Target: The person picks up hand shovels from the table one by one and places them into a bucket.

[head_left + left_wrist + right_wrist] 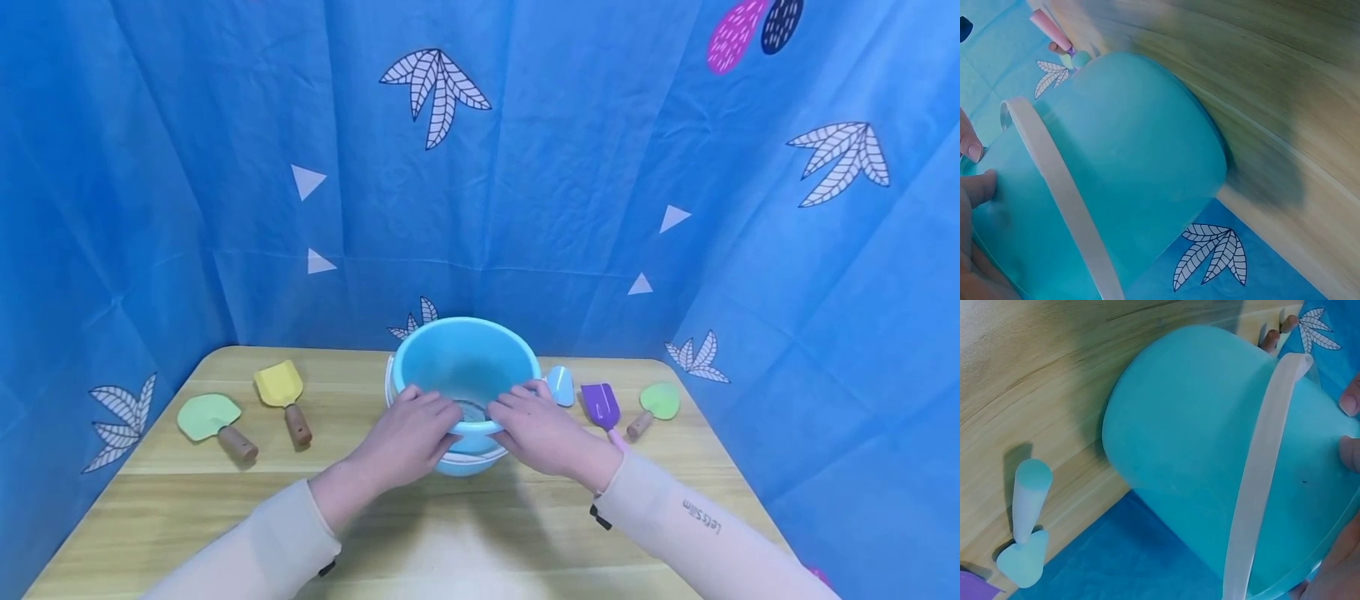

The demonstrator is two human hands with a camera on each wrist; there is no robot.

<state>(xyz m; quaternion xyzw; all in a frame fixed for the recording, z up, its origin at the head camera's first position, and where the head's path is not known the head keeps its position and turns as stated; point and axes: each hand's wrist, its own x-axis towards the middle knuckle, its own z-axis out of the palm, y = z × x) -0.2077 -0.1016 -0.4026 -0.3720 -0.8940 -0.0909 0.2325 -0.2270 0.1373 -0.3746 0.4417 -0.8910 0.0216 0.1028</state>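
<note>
Both hands grip the near rim of a light blue bucket (468, 358) on the table. My left hand (408, 437) has its fingers over the rim at the left, thumb against the outer wall; my right hand (543, 433) holds the rim's right part in the same way. A white handle (1063, 187) hangs down across the bucket's near side, below the thumbs. In the right wrist view the handle (1263, 475) crosses the blue wall (1172, 419) near the thumb. The bucket's inside shows from above, its bottom partly hidden by the hands.
Left of the bucket lie a light green shovel (210, 417) and a yellow shovel (279, 383) with brown handles. To its right are a light blue shovel (560, 386), a purple one (601, 405) and a green one (660, 401). A blue curtain (480, 208) hangs behind the table (172, 517).
</note>
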